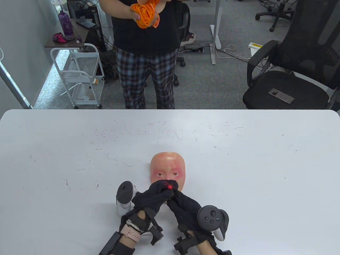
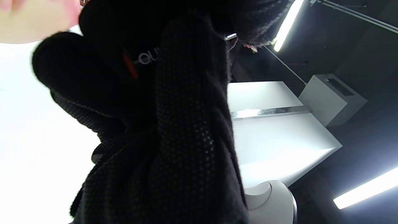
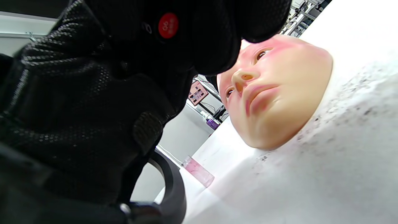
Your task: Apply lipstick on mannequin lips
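Observation:
A skin-toned mannequin face [image 1: 167, 166] lies face-up on the white table [image 1: 79, 159]; its lower half is hidden by my hands in the table view. In the right wrist view the face [image 3: 279, 93] shows faintly pink lips [image 3: 258, 98]. My left hand [image 1: 162, 187] and right hand [image 1: 174, 192] meet over the mouth, and both grip a black lipstick tube with a red round sticker on its end [image 1: 169, 187]. The sticker shows among my fingers in the right wrist view [image 3: 168, 25]. The tube's lettering shows in the left wrist view [image 2: 146, 59]. The lipstick's tip is hidden.
A small pink clear object [image 3: 199, 171] lies on the table near my right hand. A person holding an orange cloth [image 1: 146, 13] stands beyond the far edge. A black office chair [image 1: 289, 74] and a white cart [image 1: 82, 77] stand behind the table.

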A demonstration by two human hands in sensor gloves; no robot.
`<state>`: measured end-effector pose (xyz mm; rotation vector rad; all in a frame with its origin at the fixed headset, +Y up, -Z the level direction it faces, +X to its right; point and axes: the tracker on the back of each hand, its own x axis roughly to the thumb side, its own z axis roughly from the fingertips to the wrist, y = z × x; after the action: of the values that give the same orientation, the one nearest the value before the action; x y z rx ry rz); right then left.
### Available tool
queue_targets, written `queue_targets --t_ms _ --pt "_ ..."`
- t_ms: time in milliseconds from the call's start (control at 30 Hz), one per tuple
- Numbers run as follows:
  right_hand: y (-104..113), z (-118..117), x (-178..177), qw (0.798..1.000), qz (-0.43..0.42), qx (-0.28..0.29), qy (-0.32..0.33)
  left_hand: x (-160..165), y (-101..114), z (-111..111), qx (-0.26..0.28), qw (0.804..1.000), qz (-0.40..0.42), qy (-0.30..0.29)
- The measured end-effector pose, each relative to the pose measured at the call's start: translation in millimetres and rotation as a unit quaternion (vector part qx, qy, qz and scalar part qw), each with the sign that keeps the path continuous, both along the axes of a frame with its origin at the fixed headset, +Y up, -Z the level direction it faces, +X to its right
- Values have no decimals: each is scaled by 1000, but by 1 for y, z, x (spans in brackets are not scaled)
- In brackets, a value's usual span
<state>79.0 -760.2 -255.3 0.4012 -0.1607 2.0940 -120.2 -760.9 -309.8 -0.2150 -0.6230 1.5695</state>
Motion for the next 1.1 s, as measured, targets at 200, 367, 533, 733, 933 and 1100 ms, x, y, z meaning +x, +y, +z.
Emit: queue_targets --t_ms 200,367,533,733,933,1100 --pt "1 -2 2 1000 -23 -9 18 -5 3 -3 11 1000 -5 3" --pt "4 -4 15 999 25 -5 -33 -20 30 -9 35 997 -33 52" --pt "6 -7 20 990 118 18 -70 -28 72 -30 103 965 -200 133" --pt "9 -3 11 967 227 60 -101 -13 78 -61 82 928 -338 130" --pt "8 -3 9 966 231 57 -100 2 57 -84 50 910 -392 123" --pt "7 -4 7 964 242 56 -100 10 42 -98 33 899 -421 118"
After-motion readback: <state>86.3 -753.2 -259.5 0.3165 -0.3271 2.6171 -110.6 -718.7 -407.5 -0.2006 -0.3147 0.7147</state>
